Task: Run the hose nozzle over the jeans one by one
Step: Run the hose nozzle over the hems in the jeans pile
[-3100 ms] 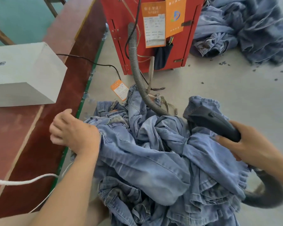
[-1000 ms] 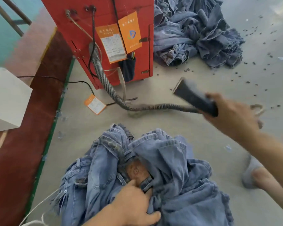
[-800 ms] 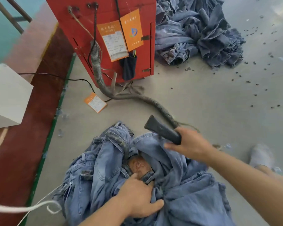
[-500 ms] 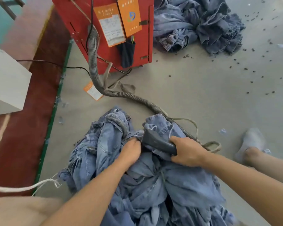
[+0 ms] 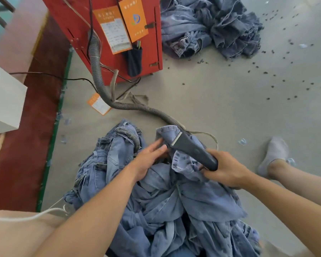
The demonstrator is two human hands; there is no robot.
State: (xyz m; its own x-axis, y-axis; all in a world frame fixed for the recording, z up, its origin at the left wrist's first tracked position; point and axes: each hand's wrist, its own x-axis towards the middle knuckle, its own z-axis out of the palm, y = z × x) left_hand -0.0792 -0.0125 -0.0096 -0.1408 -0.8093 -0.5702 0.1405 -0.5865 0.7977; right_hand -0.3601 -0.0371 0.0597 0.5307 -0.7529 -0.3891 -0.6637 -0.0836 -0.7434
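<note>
A heap of light blue jeans (image 5: 156,197) lies on the grey floor right in front of me. My right hand (image 5: 224,169) grips the rear of a dark grey flat hose nozzle (image 5: 191,151), whose wide mouth points up-left and lies against a raised fold of denim. A ribbed grey hose (image 5: 107,101) runs from the nozzle back to the red machine. My left hand (image 5: 148,160) rests on the jeans with fingers straight, its tips just left of the nozzle mouth.
The red machine (image 5: 107,30) with orange tags stands ahead. A second pile of jeans (image 5: 211,28) lies at the back right. Dark lint bits dot the floor. A white box (image 5: 4,101) sits on the red-brown bench at left. My socked foot (image 5: 272,154) is at right.
My right hand swung the nozzle down from the air onto the jeans. My left hand, half a second ago bunched on the denim beside the nozzle, now has its fingers straight.
</note>
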